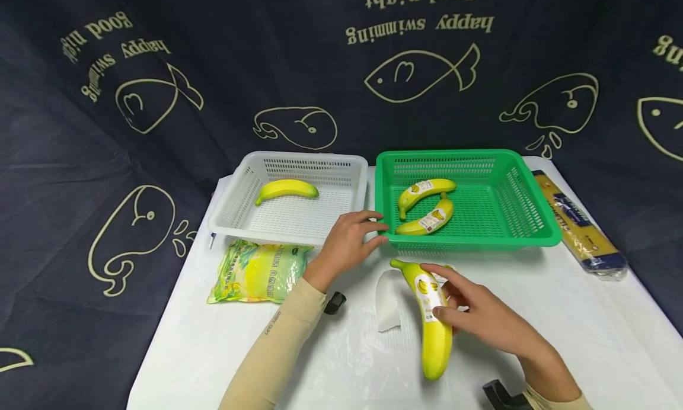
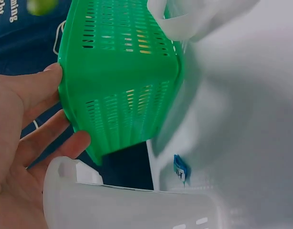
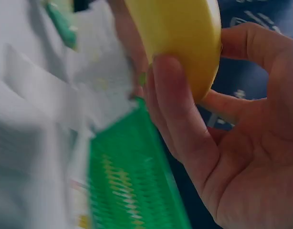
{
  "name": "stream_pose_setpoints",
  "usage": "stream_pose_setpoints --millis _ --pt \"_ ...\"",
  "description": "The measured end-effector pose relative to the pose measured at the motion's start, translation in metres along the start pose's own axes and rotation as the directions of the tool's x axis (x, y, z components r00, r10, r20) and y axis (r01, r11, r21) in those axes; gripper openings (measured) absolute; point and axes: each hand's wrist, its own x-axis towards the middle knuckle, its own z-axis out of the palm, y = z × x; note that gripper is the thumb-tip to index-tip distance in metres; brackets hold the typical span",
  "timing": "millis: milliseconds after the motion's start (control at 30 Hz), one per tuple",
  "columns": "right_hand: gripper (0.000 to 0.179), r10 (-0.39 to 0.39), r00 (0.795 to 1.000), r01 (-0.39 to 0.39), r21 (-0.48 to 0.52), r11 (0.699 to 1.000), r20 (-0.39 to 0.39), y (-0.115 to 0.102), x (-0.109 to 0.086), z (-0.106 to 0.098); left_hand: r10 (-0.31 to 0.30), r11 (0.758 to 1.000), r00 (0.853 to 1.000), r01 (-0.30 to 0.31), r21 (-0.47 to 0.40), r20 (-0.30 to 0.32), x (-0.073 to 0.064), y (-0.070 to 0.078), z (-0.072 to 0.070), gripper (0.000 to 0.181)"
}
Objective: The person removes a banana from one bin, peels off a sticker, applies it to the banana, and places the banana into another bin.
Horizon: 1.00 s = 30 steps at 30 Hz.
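Observation:
My right hand (image 1: 475,309) holds a yellow banana (image 1: 437,345) with a white label, thumb on one side and fingers on the other. The banana's stem points toward the baskets. In the right wrist view the same banana (image 3: 184,43) sits between thumb and fingers. My left hand (image 1: 349,241) reaches over the gap between the two baskets, its loosely spread fingertips at the left rim of the green basket (image 1: 475,242). Inside that basket lie two labelled bananas (image 1: 427,188). The white basket (image 1: 251,232) holds one banana (image 1: 288,188) with no visible label.
A green-yellow plastic packet (image 1: 261,272) lies in front of the white basket. A torn white paper piece (image 1: 388,300) is left of the held banana. Right of the green basket lies a long gold-and-blue package (image 1: 581,229). Dark printed cloth (image 1: 320,60) hangs behind the table.

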Motion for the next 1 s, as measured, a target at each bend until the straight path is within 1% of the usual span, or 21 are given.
stream_pose_setpoints --millis 33,100,167,267,433,500,600,733,900,1000 --pt "0.065 -0.020 1.000 0.020 0.007 1.000 -0.006 -0.003 -0.002 -0.007 0.000 1.000 1.000 0.000 0.003 -0.001 0.000 0.000 0.000 0.027" --pt "0.066 -0.035 0.999 0.036 0.008 0.999 -0.033 -0.010 -0.004 -0.021 -0.001 1.000 1.000 0.001 0.006 -0.004 0.000 0.000 0.000 0.027" --pt "0.069 -0.036 0.997 0.036 -0.003 0.999 -0.066 -0.017 -0.003 -0.036 -0.002 1.000 1.000 0.002 0.002 -0.009 0.000 0.000 0.000 0.027" --pt "0.069 -0.032 0.994 0.030 -0.019 0.999 -0.100 -0.026 0.004 -0.060 -0.003 1.000 1.000 0.003 -0.008 -0.013 -0.001 0.000 0.000 0.027" --pt "0.066 -0.042 0.992 0.040 -0.022 0.999 -0.117 -0.035 0.018 -0.096 -0.011 1.000 1.000 0.011 -0.008 0.001 0.000 0.001 0.001 0.028" --pt "0.066 -0.023 0.992 0.020 -0.024 1.000 -0.128 -0.038 0.026 -0.108 -0.016 1.000 1.000 0.016 0.001 0.007 0.000 0.001 0.001 0.028" --pt "0.064 0.031 0.991 -0.035 -0.024 0.999 -0.133 -0.042 0.040 -0.127 -0.017 1.000 1.000 0.017 0.004 0.010 0.000 0.001 0.001 0.028" --pt "0.062 0.086 0.992 -0.091 -0.051 0.995 -0.094 -0.046 0.060 -0.151 -0.015 1.000 1.000 0.015 0.004 0.006 0.000 0.000 0.001 0.028" --pt "0.067 0.139 0.989 -0.145 -0.119 0.982 -0.056 -0.044 0.084 -0.174 -0.020 1.000 1.000 0.020 0.005 0.007 -0.001 0.000 0.001 0.027" --pt "0.074 0.188 0.982 -0.191 -0.192 0.963 -0.032 -0.039 0.097 -0.188 -0.014 1.000 1.000 0.014 -0.003 0.001 -0.001 0.000 0.002 0.028"
